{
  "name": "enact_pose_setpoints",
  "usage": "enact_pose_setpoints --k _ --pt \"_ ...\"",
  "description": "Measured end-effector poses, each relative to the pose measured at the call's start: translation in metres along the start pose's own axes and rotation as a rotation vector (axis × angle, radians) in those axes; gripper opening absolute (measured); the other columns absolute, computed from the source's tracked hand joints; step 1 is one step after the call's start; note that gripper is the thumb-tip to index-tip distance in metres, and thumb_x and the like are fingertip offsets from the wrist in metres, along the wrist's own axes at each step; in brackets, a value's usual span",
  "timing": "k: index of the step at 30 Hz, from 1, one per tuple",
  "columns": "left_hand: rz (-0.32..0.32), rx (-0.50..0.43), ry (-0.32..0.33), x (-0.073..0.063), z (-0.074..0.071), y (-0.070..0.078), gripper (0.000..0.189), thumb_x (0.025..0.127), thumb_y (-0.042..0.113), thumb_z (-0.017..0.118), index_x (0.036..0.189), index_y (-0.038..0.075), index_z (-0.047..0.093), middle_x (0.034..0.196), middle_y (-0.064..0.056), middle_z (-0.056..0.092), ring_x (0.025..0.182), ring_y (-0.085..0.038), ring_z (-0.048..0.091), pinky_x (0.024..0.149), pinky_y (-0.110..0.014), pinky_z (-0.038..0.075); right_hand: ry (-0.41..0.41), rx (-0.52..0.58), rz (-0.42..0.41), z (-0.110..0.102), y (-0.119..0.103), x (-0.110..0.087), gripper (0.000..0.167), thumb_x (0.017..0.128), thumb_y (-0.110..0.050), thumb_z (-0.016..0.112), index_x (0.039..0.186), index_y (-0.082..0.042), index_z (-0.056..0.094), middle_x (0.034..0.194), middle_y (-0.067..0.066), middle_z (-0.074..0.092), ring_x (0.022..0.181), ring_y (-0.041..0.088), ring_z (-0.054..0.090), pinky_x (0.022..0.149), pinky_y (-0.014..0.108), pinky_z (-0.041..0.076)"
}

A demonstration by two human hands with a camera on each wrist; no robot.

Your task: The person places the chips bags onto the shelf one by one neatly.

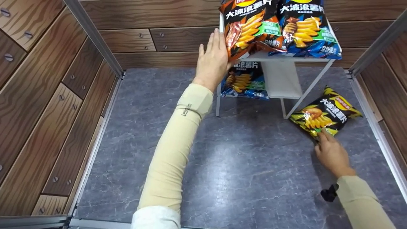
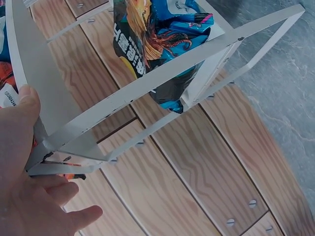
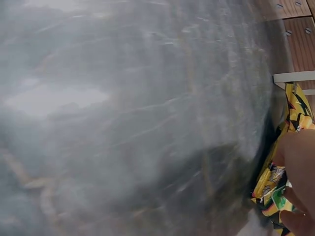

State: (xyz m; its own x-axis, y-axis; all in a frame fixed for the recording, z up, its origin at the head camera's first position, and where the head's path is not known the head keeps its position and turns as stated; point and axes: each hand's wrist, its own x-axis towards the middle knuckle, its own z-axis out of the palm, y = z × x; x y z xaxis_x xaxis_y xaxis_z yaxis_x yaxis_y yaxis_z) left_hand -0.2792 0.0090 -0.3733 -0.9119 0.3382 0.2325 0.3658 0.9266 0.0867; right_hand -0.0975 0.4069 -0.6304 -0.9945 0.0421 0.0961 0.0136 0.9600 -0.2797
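My left hand (image 1: 212,60) touches the left side of a small white rack (image 1: 291,59) at its upper shelf, fingers straight beside an orange-and-black bag of potato chips (image 1: 244,30). The left wrist view shows the thumb (image 2: 29,101) at the shelf's rim and the other fingers extended outside it. On the right, my right hand (image 1: 333,154) pinches the near edge of a yellow-and-black bag of potato chips (image 1: 330,111), by the rack's right front leg. In the right wrist view, that hand (image 3: 300,167) covers part of the yellow bag (image 3: 270,179).
A blue-and-black chip bag (image 1: 302,27) lies beside the orange one on the upper shelf. Another blue-and-black bag (image 1: 244,81) sits on the lower shelf (image 1: 283,79). Wood-patterned panels (image 1: 63,105) and metal rails (image 1: 98,136) border the grey marbled floor (image 1: 143,105).
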Motion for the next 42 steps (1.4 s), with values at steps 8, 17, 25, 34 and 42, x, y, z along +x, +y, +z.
enact_pose_setpoints --k 8,17,25,34,42 --pt "-0.018 0.023 -0.024 0.002 0.0 0.0 0.096 0.094 0.063 0.047 0.158 0.001 0.013 0.167 -0.015 0.01 0.155 -0.024 0.016 0.124 -0.05 0.023 0.154 0.019 -0.047 0.007 0.0 -0.027 0.039 0.085 -0.002 0.061 0.122 0.009 0.06 0.138 0.027 0.054 0.109 0.056 0.056 0.073 0.068 0.048" --pt "-0.04 0.023 -0.049 0.003 0.001 -0.002 0.097 0.094 0.065 0.045 0.159 0.001 0.01 0.168 -0.014 0.007 0.155 -0.023 0.014 0.124 -0.049 0.021 0.144 0.004 -0.065 -0.007 0.005 -0.03 0.022 0.088 -0.008 0.061 0.104 0.005 0.069 0.122 0.03 0.064 0.065 0.048 0.061 0.041 0.053 0.046" --pt "-0.01 0.029 -0.03 0.001 -0.002 0.0 0.095 0.095 0.061 0.047 0.158 0.0 0.011 0.167 -0.015 0.008 0.155 -0.024 0.015 0.123 -0.049 0.023 0.227 0.05 -0.049 -0.02 0.002 -0.007 0.04 0.088 -0.014 0.066 0.121 0.009 0.058 0.127 0.035 0.055 0.107 0.058 0.053 0.083 0.071 0.044" --pt "-0.007 0.029 -0.022 0.0 -0.001 -0.001 0.095 0.095 0.062 0.047 0.158 0.0 0.011 0.167 -0.015 0.008 0.155 -0.024 0.016 0.124 -0.049 0.023 -0.068 0.089 0.061 -0.013 0.009 0.018 0.107 0.087 -0.057 0.067 0.159 -0.006 0.007 0.163 0.028 -0.011 0.147 0.057 -0.004 0.114 0.075 -0.002" --pt "-0.003 0.004 -0.021 0.0 0.0 0.0 0.093 0.096 0.056 0.053 0.158 0.001 0.013 0.167 -0.015 0.01 0.155 -0.024 0.016 0.123 -0.05 0.023 -0.143 0.076 0.108 0.001 0.01 0.026 0.129 0.076 -0.068 0.072 0.159 -0.008 -0.007 0.161 0.029 -0.019 0.145 0.058 -0.014 0.109 0.08 -0.005"
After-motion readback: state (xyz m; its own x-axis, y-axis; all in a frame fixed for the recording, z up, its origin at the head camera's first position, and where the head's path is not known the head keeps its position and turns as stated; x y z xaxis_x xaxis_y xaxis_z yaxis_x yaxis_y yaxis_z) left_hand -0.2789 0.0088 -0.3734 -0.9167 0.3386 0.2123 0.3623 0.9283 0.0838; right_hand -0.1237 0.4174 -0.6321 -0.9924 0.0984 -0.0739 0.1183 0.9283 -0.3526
